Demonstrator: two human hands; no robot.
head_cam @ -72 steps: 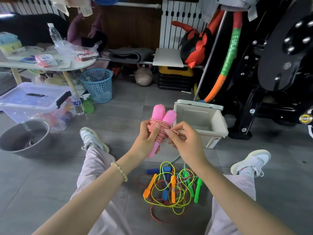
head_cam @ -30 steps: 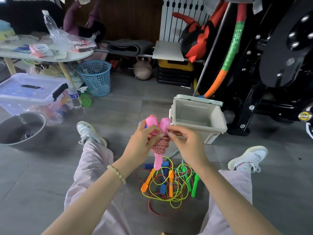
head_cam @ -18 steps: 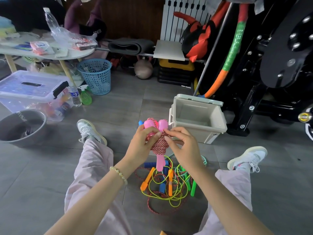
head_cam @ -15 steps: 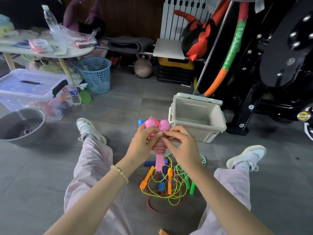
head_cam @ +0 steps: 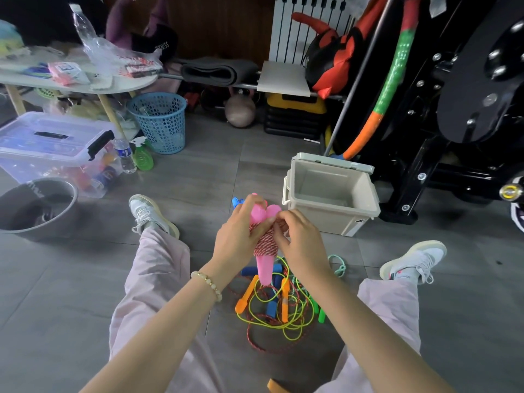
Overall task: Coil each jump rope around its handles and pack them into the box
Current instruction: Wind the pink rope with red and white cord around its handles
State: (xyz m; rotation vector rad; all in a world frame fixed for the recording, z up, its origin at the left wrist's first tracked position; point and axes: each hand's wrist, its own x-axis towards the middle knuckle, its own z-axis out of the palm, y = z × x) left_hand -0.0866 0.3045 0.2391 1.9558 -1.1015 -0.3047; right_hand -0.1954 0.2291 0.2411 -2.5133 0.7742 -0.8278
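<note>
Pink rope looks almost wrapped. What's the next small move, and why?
Probably tuck the end of the rope under its wraps. It is wound round both pink handles, the left hand grips them, the right hand pinches at the top wraps, and the open box stands beside.

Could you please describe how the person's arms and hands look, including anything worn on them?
The left forearm and right forearm are bare, with no sleeves in view. The left hand and right hand wear no gloves, and no rings show. A bracelet of pale, round beads circles the left wrist; the right wrist carries nothing.
</note>
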